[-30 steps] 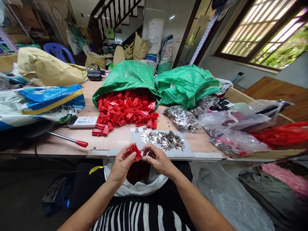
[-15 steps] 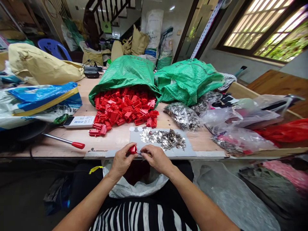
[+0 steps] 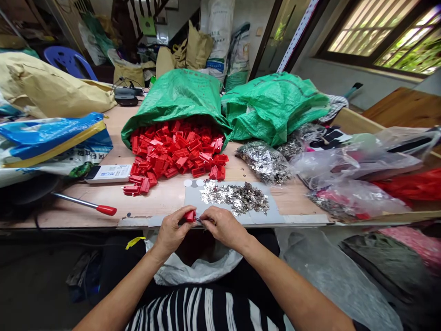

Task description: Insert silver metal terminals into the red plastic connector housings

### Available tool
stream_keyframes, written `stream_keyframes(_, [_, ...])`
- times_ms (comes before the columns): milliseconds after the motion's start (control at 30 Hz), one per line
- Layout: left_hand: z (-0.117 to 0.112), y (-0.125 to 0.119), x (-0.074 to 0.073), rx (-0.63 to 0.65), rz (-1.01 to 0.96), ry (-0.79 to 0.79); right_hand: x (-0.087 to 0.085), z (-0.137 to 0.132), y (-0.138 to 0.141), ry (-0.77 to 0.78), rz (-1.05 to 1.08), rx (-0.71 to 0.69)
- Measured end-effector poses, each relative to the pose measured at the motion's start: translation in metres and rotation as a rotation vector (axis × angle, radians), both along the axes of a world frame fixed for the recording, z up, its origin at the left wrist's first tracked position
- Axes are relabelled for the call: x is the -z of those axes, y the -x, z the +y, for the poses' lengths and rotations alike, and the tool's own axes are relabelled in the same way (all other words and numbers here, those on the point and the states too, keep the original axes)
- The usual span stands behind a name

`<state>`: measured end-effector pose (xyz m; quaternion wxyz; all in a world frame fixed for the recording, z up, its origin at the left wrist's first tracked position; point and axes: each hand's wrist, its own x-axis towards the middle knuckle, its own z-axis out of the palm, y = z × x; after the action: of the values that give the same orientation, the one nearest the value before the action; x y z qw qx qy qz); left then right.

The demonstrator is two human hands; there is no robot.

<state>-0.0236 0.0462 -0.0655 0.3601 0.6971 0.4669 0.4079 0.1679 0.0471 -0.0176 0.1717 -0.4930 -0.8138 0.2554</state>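
Observation:
My left hand [image 3: 172, 230] pinches a small red plastic piece [image 3: 189, 215] at the table's front edge. My right hand [image 3: 222, 225] is closed in a pinch right beside it, holding a small metal clip [image 3: 199, 221] against the red piece. Just beyond my hands a heap of small silver metal clips [image 3: 236, 195] lies on a grey sheet [image 3: 275, 212]. Farther back, a pile of red plastic pieces [image 3: 175, 154] spills from a green bag [image 3: 175, 99]. A white bag [image 3: 193, 269] sits open in my lap under my hands.
A second green bag [image 3: 275, 105], clear bags of metal parts [image 3: 263, 161] and pink and red bags [image 3: 409, 186] fill the right side. On the left lie a red-handled tool [image 3: 86, 204], a white remote [image 3: 108, 174], a blue-and-white sack [image 3: 51, 142] and a tan sack [image 3: 51, 92].
My hands have come together; the red piece has dropped from a raised, tilted hold to level with the table edge, with the right hand's fingers now pressed against it.

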Motion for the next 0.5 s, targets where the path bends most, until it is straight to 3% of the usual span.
stream_keyframes(233, [0.000,-0.001,-0.004,-0.026,-0.080,0.053,-0.010,-0.012,0.023,0.017,-0.204,0.167])
stream_keyframes(500, [-0.006,-0.004,-0.016,-0.044,-0.164,0.097,0.000,-0.011,0.011,0.033,0.024,0.117])
